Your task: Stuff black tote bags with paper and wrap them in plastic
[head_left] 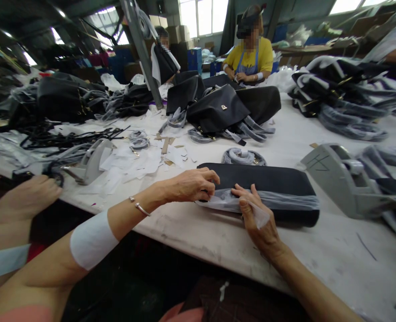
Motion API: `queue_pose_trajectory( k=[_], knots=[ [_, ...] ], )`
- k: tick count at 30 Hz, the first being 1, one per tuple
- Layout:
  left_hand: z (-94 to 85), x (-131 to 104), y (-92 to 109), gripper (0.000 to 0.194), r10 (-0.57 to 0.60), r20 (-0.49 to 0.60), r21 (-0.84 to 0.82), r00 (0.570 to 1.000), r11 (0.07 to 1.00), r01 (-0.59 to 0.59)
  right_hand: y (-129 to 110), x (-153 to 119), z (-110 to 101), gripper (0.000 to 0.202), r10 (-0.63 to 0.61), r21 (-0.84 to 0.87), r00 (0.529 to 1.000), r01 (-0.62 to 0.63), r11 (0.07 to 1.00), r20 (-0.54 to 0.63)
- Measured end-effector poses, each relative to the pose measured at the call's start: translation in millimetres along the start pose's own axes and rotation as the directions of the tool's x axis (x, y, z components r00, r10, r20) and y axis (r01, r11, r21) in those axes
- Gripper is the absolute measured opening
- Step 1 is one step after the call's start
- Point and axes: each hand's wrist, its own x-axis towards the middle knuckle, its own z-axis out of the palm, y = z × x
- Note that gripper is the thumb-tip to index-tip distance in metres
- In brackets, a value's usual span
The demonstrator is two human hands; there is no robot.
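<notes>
A long black bag [258,176] lies flat near the table's front edge, with a band of clear plastic film [292,200] running lengthwise along it. At the bag's left end, my left hand [193,185] has its fingers curled closed on the film. My right hand [260,219] rests on the bag's front side, its thumb bent over the film and some fingertips on the black surface. A loose flap of film sticks out beside that thumb. Just behind the bag sits a coiled, plastic-wrapped strap [243,156].
Grey tape dispensers [339,179] stand right and left. Black handbags [218,109] with wrapped handles are piled behind, and more bags [335,85] at right. Paper scraps [144,161] litter the left. A co-worker's hand [30,197] is at far left; a person in yellow [250,58] works opposite.
</notes>
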Motion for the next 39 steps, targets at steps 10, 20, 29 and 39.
queue_pose_trajectory(
  k=[10,20,29,39],
  knots=[
    [3.1,-8.9,9.2,0.012,0.054,-0.059,-0.181,0.997,0.981,-0.063,-1.2,1.1,-0.4,0.028,0.016,0.006,1.000,-0.016,1.000,0.017],
    [0.5,-3.2,-10.0,0.015,-0.127,0.125,-0.010,0.984,0.992,0.129,-9.1,1.2,-7.5,0.043,0.280,0.048,0.959,-0.277,0.960,-0.042],
    [-6.2,-1.5,-16.7,0.025,-0.217,0.218,-0.009,0.951,0.974,0.224,-8.5,4.8,-13.9,0.034,0.379,0.211,0.915,-0.347,0.914,-0.139],
    [-5.2,-6.1,-1.0,0.035,-0.356,0.211,0.017,0.910,0.933,0.361,-14.1,2.0,-28.8,0.030,0.426,0.220,0.881,-0.383,0.897,-0.205]
  ],
)
